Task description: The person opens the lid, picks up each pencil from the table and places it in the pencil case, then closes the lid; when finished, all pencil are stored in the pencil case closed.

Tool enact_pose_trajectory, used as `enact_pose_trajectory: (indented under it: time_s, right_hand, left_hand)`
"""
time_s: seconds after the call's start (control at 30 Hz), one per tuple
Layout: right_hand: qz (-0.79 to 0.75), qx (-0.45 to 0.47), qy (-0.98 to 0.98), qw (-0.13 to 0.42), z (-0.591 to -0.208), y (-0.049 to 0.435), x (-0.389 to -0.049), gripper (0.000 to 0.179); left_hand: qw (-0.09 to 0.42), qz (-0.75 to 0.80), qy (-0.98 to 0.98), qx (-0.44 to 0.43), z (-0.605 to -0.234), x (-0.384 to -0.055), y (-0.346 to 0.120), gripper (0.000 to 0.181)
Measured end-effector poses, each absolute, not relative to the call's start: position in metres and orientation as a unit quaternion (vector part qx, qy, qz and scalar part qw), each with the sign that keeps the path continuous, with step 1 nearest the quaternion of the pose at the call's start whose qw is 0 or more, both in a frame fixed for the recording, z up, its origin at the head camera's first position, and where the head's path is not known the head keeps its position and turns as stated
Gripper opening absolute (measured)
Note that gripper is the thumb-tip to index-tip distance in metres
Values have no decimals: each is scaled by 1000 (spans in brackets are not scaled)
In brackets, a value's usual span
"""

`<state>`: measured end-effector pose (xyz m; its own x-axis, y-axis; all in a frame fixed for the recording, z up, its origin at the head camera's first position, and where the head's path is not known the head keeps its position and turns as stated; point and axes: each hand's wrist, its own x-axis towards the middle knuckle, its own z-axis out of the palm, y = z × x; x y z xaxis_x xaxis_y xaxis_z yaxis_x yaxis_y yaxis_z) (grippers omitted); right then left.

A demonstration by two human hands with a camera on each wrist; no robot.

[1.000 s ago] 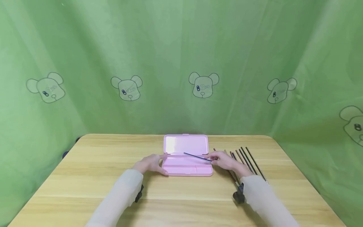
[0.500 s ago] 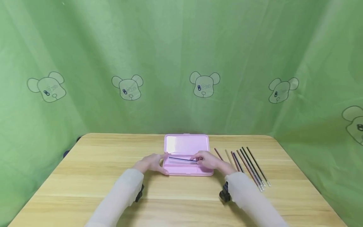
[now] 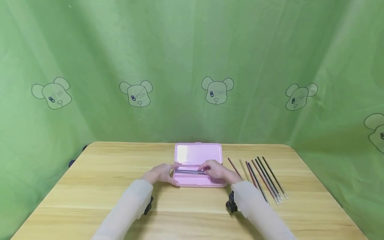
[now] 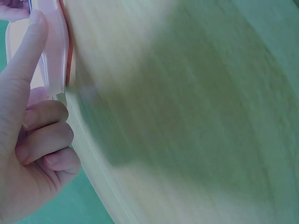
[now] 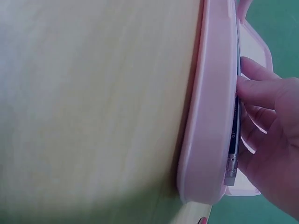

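Note:
A pink pencil case (image 3: 192, 180) lies open on the table, its lid (image 3: 198, 153) tipped back behind it. My left hand (image 3: 161, 173) holds the case's left end between thumb and forefinger; in the left wrist view the other fingers curl in. Over the case's rear compartment, my right hand (image 3: 216, 169) pinches a dark pencil (image 3: 188, 171) near its right part. That pencil lies lengthwise, roughly level with the case. The right wrist view shows its white eraser end (image 5: 230, 178) beside the case wall, with thumb and forefinger on the shaft. Whether it touches the compartment floor is hidden.
Several pencils (image 3: 271, 180) lie slanted on the wooden table (image 3: 120, 196) to the right of the case, dark, reddish and one tan, partly behind the right forearm. A green curtain (image 3: 174, 116) with printed bear heads hangs behind the table's far edge.
My right hand has moved left and slightly down with the pencil, which has turned from slanted to lying along the case. The left hand has stayed at the case's left end.

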<state>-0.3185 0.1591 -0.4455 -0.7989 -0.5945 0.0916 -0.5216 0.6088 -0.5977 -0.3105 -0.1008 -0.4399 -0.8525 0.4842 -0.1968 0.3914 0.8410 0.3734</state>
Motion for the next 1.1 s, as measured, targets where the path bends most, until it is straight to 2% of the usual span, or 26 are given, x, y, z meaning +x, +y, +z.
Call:
enact_pose_trajectory:
  time_s: [0.57, 1.1]
  right_hand:
    - [-305, -286, 901, 116, -447, 159, -319, 24]
    - [-398, -286, 869, 70, -448, 183, -317, 25]
  left_hand:
    - [146, 164, 949, 226, -440, -310, -102, 97]
    - [134, 163, 949, 234, -440, -307, -102, 94]
